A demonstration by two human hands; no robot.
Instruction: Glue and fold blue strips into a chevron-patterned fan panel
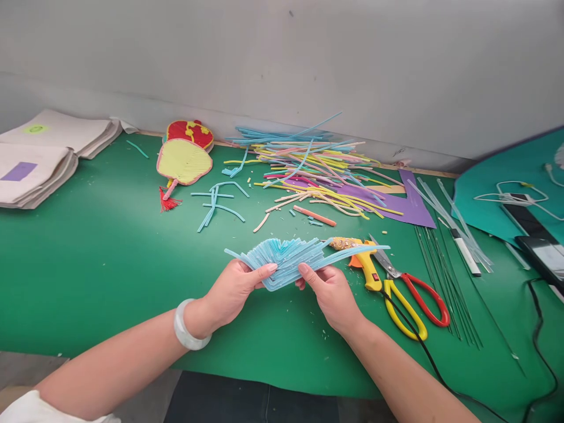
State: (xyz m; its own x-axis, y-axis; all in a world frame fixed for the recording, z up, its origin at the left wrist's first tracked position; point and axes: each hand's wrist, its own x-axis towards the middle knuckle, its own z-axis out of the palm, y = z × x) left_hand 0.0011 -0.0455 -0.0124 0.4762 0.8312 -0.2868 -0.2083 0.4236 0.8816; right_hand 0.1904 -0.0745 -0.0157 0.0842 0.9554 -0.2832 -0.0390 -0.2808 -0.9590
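Between both hands, above the green table, is a light-blue pipe-cleaner piece (286,263), its many bent stems laid side by side in a fan-like shape. My left hand (233,291) pinches its left part, thumb on top; a pale bangle circles that wrist. On the other side my right hand (330,294) grips the right part between thumb and fingers. Loose stem ends stick out past both hands. Just beyond my right hand lie a yellow hot glue gun (366,264) and scissors (408,294) with one red and one yellow handle.
Coloured pipe cleaners (317,164) are heaped at the back over purple sheet (418,200). Two small fans (185,160) lie left of them, near cloth-like stacks (39,167). Thin wires (449,282), a white marker (467,252), a phone (541,252) and a black cable (535,329) occupy the right.
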